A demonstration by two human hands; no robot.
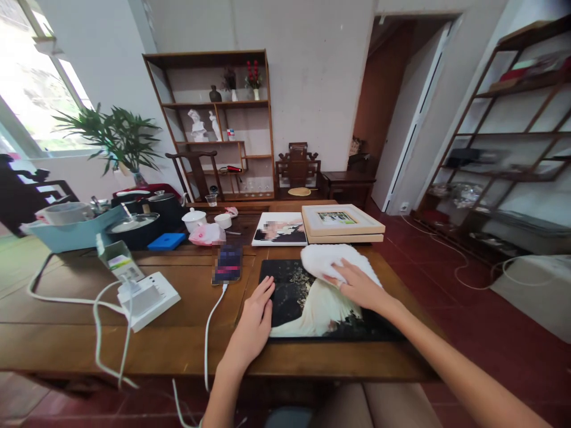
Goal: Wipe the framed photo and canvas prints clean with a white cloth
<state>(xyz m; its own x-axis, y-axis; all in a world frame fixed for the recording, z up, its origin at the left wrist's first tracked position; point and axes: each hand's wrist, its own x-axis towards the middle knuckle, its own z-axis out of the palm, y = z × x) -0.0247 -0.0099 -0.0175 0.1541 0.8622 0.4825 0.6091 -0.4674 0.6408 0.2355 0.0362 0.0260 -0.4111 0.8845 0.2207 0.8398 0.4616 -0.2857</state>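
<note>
A dark photo panel with a pale flowing dress lies flat on the wooden table in front of me. My left hand rests along its left edge, fingers stretched out and nearly flat. On the panel's upper right part sits a white fluffy cloth. My right hand holds this cloth from above and presses it against the picture, fingers partly spread over it. The cloth and hand hide the panel's upper right area.
Behind the panel are a smaller photo print and stacked light wood frames. To the left are a charging phone, a white power strip with loose cables, a blue box, a lidded white bowl and dark pots.
</note>
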